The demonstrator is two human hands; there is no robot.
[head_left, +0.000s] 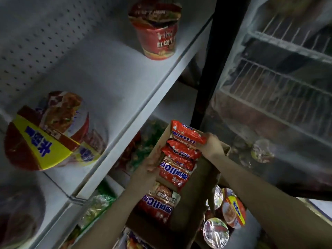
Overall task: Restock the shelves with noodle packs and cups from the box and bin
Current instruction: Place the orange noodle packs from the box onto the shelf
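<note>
Both hands are down in the cardboard box [194,200], which sits low in the middle of the scene, just in front of the shelving. I count four red noodle packs [177,169] standing in a row inside it, plus one more pack with a bowl picture at the near end. The right hand [212,144] has its fingers curled round the right edge of the farthest red pack [186,133], gripping it at the far end of the box. The left hand [149,165] is at the left wall of the box, fingers tucked against the side of the packs; whether they pinch a pack or only press on it I cannot tell.

Just right of the box, lower down, lies the bin's load of noodle cups [231,211]: four lids show, one with a yellow band.

On the white shelf [115,97] to the left stand three cups: a tall red cup [158,33] at the far end, alone, and two wide bowls [46,135] nearer, close together, the front one with a yellow band. On the lower shelf, green and red packets [147,141] are blurred and too many to count. A glass-door cooler [280,87] with wire racks stands to the right.
</note>
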